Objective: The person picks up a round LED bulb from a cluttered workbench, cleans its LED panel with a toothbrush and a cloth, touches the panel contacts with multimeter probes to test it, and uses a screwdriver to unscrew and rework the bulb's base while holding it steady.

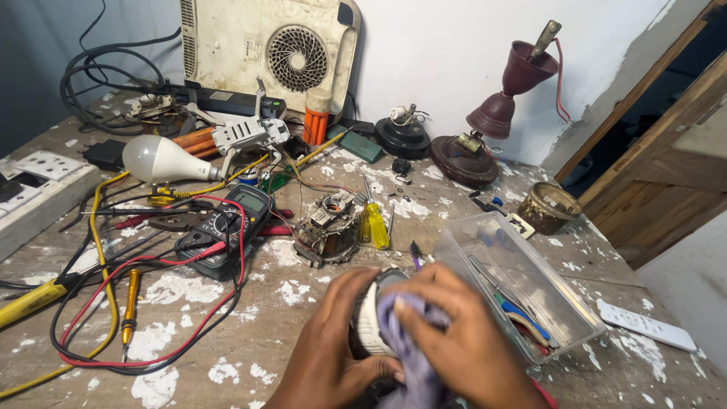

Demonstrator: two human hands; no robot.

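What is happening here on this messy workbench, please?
A person holds a round white and dark motor-like part in the left hand and presses a pale purple cloth on it with the right hand, above the paint-flecked workbench. A clear plastic box of small tools sits just to the right. A multimeter with red and black leads and a bare motor core lie farther back.

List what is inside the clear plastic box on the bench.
Inside the clear plastic box lie a blue-handled tool, a thin metal tool and a red-tipped piece. The right hand covers its near corner, so anything there is hidden.
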